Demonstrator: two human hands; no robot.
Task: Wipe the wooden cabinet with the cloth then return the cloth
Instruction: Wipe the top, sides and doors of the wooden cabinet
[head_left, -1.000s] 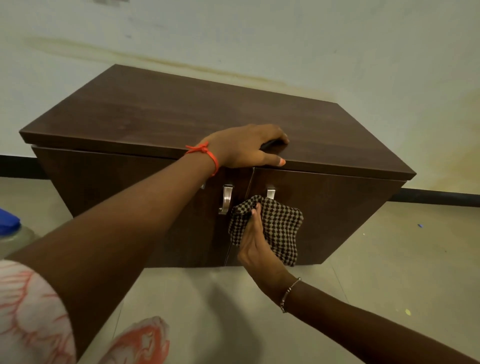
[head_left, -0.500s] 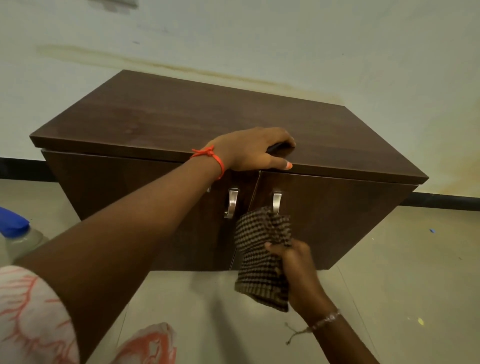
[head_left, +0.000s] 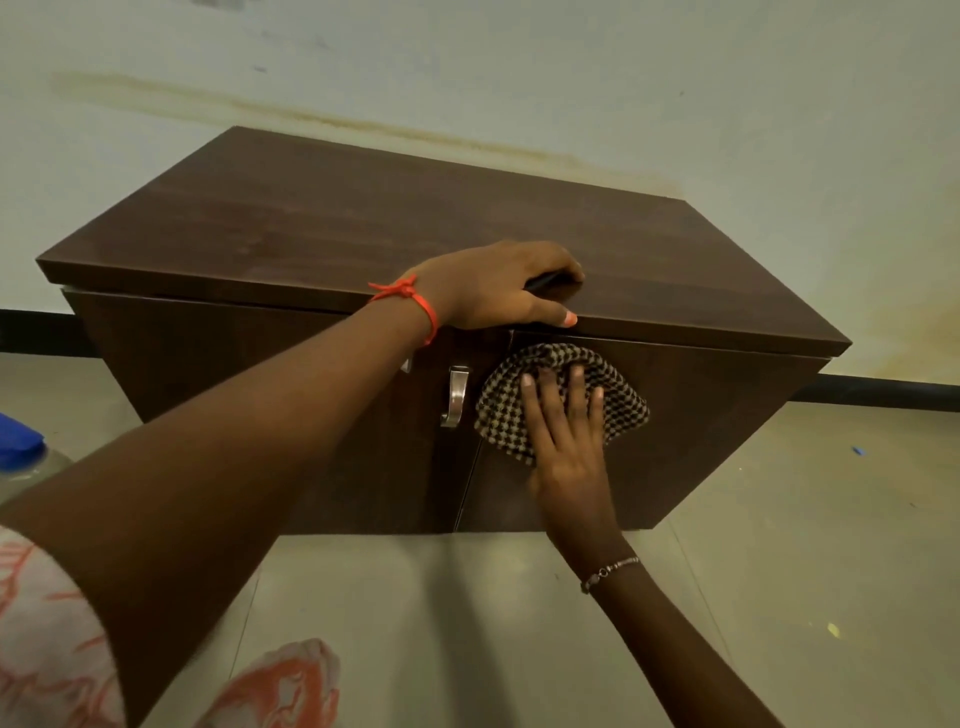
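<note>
A low dark wooden cabinet (head_left: 322, 228) with two front doors stands on the floor against the wall. My left hand (head_left: 498, 286) rests on the front edge of its top, fingers curled over the surface, thumb along the edge. My right hand (head_left: 569, 441) lies flat with fingers spread, pressing a black-and-cream checked cloth (head_left: 623, 410) against the upper part of the right door. The cloth covers the right door's handle. The left door's metal handle (head_left: 456, 397) shows just left of the cloth.
A plastic bottle with a blue cap (head_left: 18, 452) stands on the floor at the far left edge. The pale tiled floor (head_left: 779, 519) spreads in front and to the right. A stained wall (head_left: 571, 78) rises behind the cabinet. My patterned clothing (head_left: 280, 686) shows at the bottom.
My right hand, which held the cloth bunched and hanging lower by the door, has risen and flattened the cloth against the upper right door. The left hand stayed on the top edge.
</note>
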